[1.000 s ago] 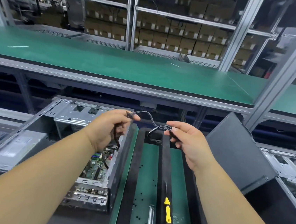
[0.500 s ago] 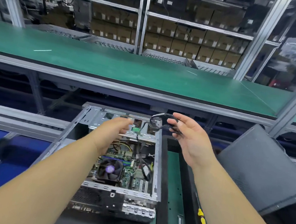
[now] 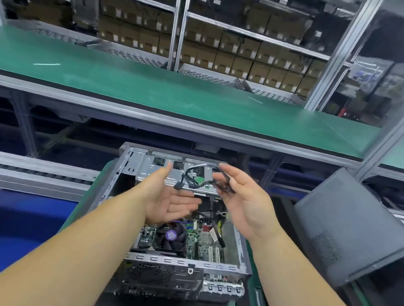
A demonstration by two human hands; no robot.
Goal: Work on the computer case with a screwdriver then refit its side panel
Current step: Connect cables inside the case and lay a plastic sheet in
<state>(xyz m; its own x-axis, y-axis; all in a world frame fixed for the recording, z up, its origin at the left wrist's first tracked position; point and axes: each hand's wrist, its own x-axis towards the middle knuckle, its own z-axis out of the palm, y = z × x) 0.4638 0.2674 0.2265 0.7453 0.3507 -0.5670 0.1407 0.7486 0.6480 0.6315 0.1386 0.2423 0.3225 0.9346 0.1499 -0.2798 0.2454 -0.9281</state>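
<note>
The open computer case (image 3: 179,262) lies on its side in front of me, its motherboard and purple-hubbed fan (image 3: 171,235) exposed. Over its far end my right hand (image 3: 243,202) pinches a bundle of black cable (image 3: 222,183) between thumb and fingers. A loose end of that cable with a black plug (image 3: 179,185) hangs toward my left hand (image 3: 168,204), which is held palm up with straight fingers and grips nothing. The dark grey side panel (image 3: 352,228) leans tilted at the right. The screwdriver is out of view.
A green conveyor shelf (image 3: 177,95) runs across above the case, carried by aluminium posts (image 3: 395,128). Behind it, racks hold cardboard boxes (image 3: 231,56). A blue surface (image 3: 13,227) lies to the left, and a roller rail (image 3: 32,170) runs beside it.
The view swung left, so the case now sits centred and the screwdriver has left the frame. My left hand let go of the cable and turned palm up; the right still holds the bundle.
</note>
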